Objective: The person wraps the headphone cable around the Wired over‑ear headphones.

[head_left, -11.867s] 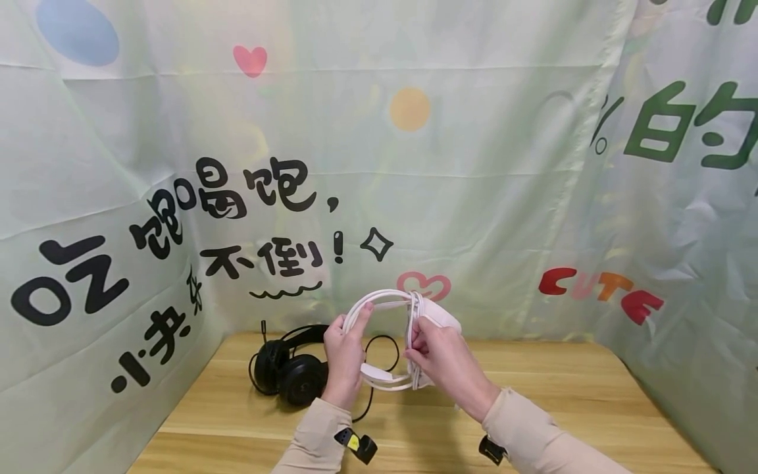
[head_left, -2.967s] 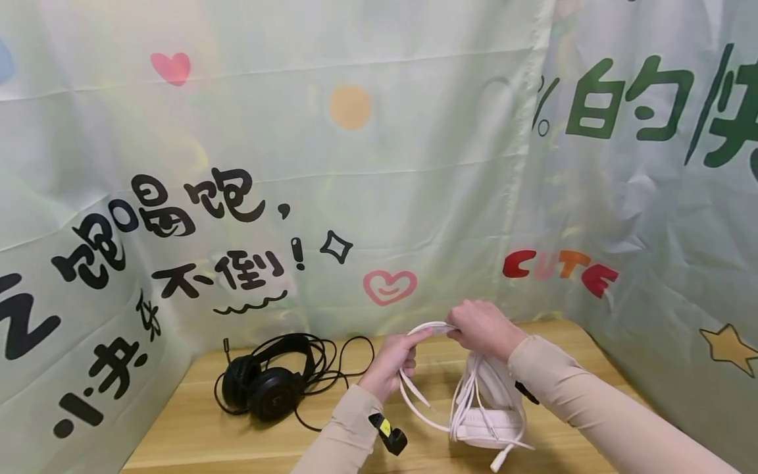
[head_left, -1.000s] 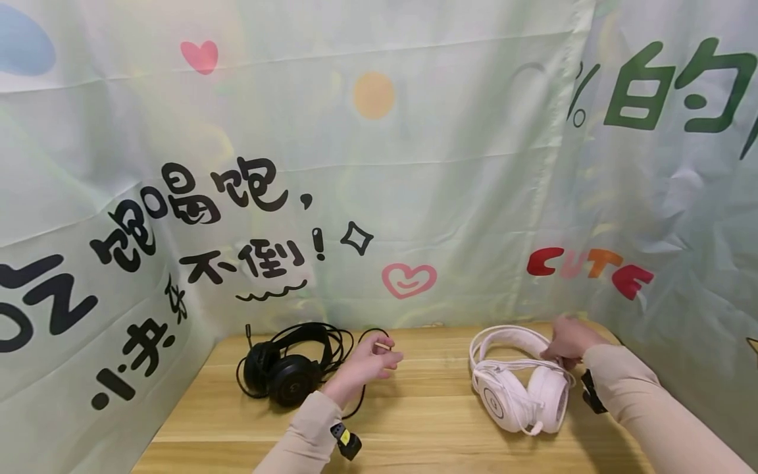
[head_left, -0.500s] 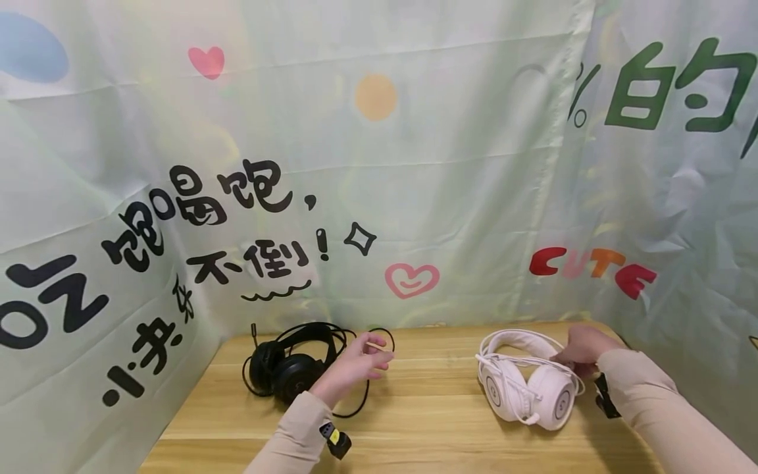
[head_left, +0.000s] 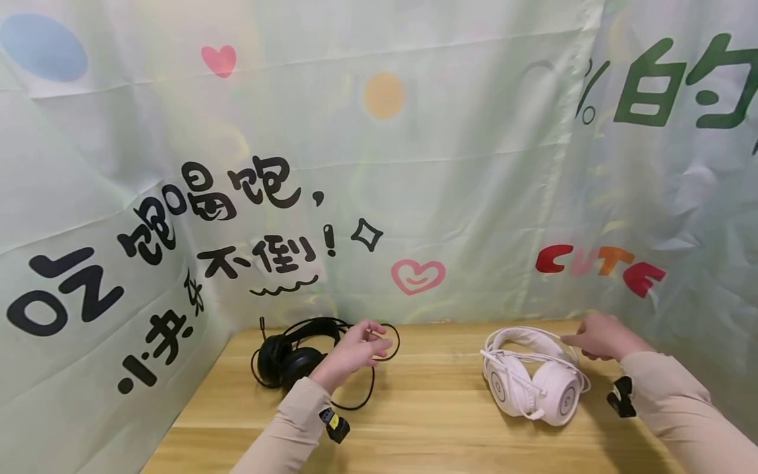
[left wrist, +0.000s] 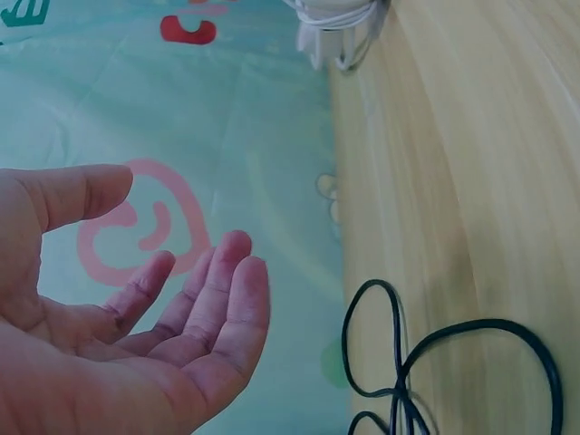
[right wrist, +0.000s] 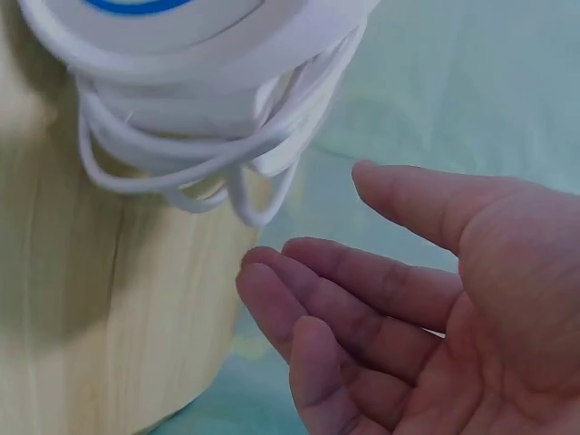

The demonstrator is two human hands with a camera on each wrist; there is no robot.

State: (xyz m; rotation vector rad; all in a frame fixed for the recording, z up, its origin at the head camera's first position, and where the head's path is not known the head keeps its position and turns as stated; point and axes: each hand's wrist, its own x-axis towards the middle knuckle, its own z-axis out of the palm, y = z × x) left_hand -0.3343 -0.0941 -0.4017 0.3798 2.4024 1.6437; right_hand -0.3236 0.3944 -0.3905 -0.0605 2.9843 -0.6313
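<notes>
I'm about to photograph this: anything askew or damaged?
Nothing looks clearly damaged. Only the black cable looks untidy, trailing in loose loops on the table, whereas the white headset has its cord bundled around it.

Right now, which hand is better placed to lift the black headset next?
Likely your left hand: it holds nothing and appears close beside the black headset. Your right hand is across the table, next to the white headphones.

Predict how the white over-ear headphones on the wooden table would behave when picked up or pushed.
The white over-ear headphones should mostly hold their shape, since the curved white headband looks firm. The thin white cable looped around them would likely flop and might slip loose. Rolling seems unlikely, with two bulky white earcups.
</notes>
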